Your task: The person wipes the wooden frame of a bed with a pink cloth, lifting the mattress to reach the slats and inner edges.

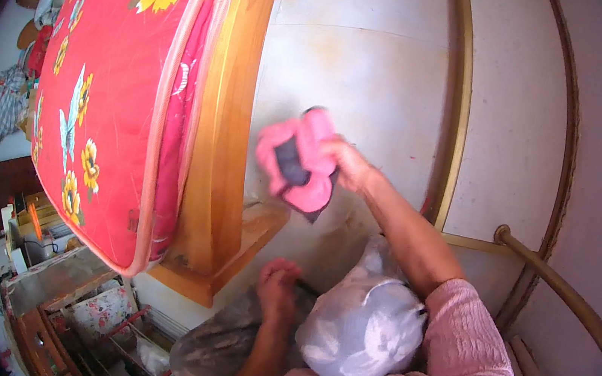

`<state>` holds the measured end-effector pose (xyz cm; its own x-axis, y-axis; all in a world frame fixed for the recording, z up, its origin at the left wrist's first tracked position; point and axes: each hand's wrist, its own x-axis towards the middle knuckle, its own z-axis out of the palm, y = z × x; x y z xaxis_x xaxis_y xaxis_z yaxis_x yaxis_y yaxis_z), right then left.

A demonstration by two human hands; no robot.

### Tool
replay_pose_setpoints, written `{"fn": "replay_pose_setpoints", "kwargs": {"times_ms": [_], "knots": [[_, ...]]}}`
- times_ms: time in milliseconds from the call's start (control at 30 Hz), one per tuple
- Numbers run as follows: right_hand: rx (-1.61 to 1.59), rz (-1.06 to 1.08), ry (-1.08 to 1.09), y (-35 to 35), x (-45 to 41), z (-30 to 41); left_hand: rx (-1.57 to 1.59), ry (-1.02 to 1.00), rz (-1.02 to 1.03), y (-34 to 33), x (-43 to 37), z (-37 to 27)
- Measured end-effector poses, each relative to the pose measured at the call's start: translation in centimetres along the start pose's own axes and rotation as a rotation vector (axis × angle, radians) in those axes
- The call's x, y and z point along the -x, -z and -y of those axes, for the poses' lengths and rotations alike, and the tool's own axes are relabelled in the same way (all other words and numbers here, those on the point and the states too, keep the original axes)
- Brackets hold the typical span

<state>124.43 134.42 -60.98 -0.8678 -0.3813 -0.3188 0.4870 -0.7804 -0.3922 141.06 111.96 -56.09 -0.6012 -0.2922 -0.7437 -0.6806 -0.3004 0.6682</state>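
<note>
My right hand (345, 162) grips a soft pink and dark grey item (309, 169), possibly slippers or folded cloth, by its right side; motion blurs it. It is held over the pale floor. My left hand (278, 282) is lower down, near my dark trousers, with nothing visible in it; its fingers are blurred and partly curled. A stuffed grey-white bag or cushion (367, 333) with a pale flower pattern lies between my arms, against my pink top.
A red floral mattress (112, 106) lies on a wooden bed frame (222, 137) at the left. A curved brass-coloured rail (560, 296) stands at the right. A cluttered wooden shelf unit (55, 321) is at the lower left. Clothes (7, 103) are at the far left.
</note>
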Motion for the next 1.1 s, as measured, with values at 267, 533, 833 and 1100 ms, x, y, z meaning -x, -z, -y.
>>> {"fn": "replay_pose_setpoints", "kwargs": {"times_ms": [267,533,833,1100], "knots": [[0.957,0.330,-0.105,-4.7,-2.7,-9.3,-0.122,0.015,0.096,1.3,-0.9,2.8],[1.408,0.284,-0.322,-3.3,-7.3,-10.3,-0.225,-0.025,0.052,0.2,-2.1,1.8],[1.184,0.363,-0.200,-4.9,-2.5,-7.5,0.423,0.192,-0.006,-3.1,-5.2,0.4],[0.693,0.431,-0.155,0.5,5.1,-5.5,0.103,0.001,0.235,-2.1,-0.5,3.7]]}}
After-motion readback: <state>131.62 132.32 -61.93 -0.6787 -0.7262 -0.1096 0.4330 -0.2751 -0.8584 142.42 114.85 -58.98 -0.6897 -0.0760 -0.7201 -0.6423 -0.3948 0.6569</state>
